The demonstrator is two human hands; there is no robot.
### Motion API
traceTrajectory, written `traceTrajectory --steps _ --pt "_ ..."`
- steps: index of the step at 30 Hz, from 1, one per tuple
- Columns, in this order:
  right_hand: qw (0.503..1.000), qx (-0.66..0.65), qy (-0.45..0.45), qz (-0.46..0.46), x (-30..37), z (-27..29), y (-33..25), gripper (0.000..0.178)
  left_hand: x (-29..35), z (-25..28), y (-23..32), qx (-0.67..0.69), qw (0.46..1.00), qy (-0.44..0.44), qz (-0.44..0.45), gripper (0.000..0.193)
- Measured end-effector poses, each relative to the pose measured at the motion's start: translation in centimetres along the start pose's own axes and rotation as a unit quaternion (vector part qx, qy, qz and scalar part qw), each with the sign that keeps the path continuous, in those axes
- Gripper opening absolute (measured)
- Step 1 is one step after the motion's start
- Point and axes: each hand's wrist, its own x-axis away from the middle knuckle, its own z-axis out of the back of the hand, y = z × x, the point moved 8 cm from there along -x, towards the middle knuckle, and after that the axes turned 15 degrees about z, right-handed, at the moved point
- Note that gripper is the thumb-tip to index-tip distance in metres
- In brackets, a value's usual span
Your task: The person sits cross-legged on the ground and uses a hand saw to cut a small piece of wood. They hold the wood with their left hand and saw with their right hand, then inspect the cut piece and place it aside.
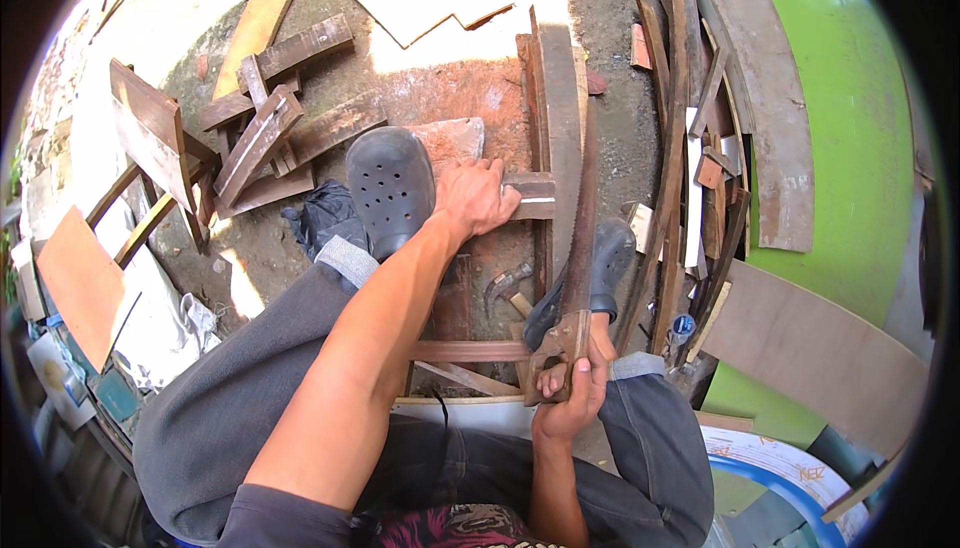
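My left hand (478,196) is closed round a short block of wood (532,195), whose end sticks out to the right. A reddish brick slab (452,138) lies just beyond that hand, beside a dark clog (392,188) on my left foot. My right hand (575,393) grips the wooden handle of a handsaw (580,258). Its long brown blade points away from me, just right of the block's end; whether it touches anything there I cannot tell. Long upright-lying boards (556,78) run beneath the blade. The other clog (610,258) is partly hidden behind the saw.
A claw hammer (508,283) lies between my feet. At left are a heap of wood offcuts (265,138), an orange panel (85,283) and a black plastic bag (328,216). Long wood strips (680,148) and a green sheet (840,98) lie at right, near a plastic bottle (682,328).
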Motion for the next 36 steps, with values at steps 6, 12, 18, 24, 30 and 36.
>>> traceTrajectory --steps 6,12,18,24,30,36 --pt "1.000 0.003 -0.007 0.005 -1.0 -0.1 0.1 0.040 0.0 0.0 0.0 0.020 0.999 0.045 -0.002 0.037" --pt "0.997 0.047 -0.061 0.009 -0.7 0.0 1.2 0.040 -0.3 -0.2 0.0 0.012 0.999 0.046 -0.009 0.036" --pt "0.982 0.132 -0.134 0.020 0.1 -0.5 1.7 0.037 -1.3 -0.5 -0.2 0.021 0.999 0.032 0.012 0.039" --pt "0.974 0.155 -0.157 0.050 1.0 0.3 3.5 0.039 -1.6 -0.2 -0.1 -0.006 1.000 0.003 0.021 0.040" --pt "0.956 0.219 -0.177 0.081 1.2 0.3 2.8 0.038 -0.7 -0.1 -0.1 -0.010 0.998 0.045 -0.048 0.036" --pt "0.942 0.234 -0.198 0.139 1.5 -0.9 1.0 0.035 -0.5 0.1 0.3 -0.102 0.994 -0.006 -0.049 0.045"
